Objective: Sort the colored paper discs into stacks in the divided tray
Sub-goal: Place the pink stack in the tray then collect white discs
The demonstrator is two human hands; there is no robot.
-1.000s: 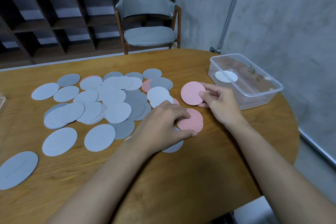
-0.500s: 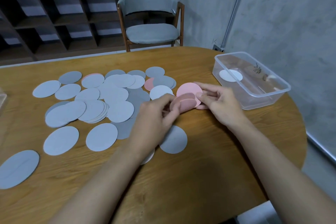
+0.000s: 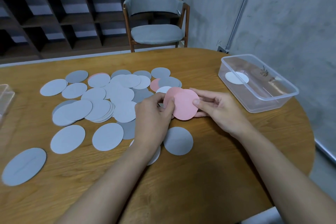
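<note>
Your left hand (image 3: 154, 112) & right hand (image 3: 216, 109) both pinch two overlapped matte pink paper discs (image 3: 183, 103) over the wood-grain table (image 3: 200, 178). Flat round grey discs (image 3: 101, 107) sprawl left, many overlapping. Clear plastic tub (image 3: 271, 106) sits right, w/ one white disc (image 3: 236, 77) inside.

I see matt pink paper discs (image 3: 184, 104), a smooth grained brown wooden table (image 3: 209, 178), and a glossy clear plastic tray (image 3: 269, 103).

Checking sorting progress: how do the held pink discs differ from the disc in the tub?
The pink discs are pinched between left hand and right hand; the white disc lies flat in the tub. The pink discs overlap each other; the white disc is alone. Both are round.
</note>
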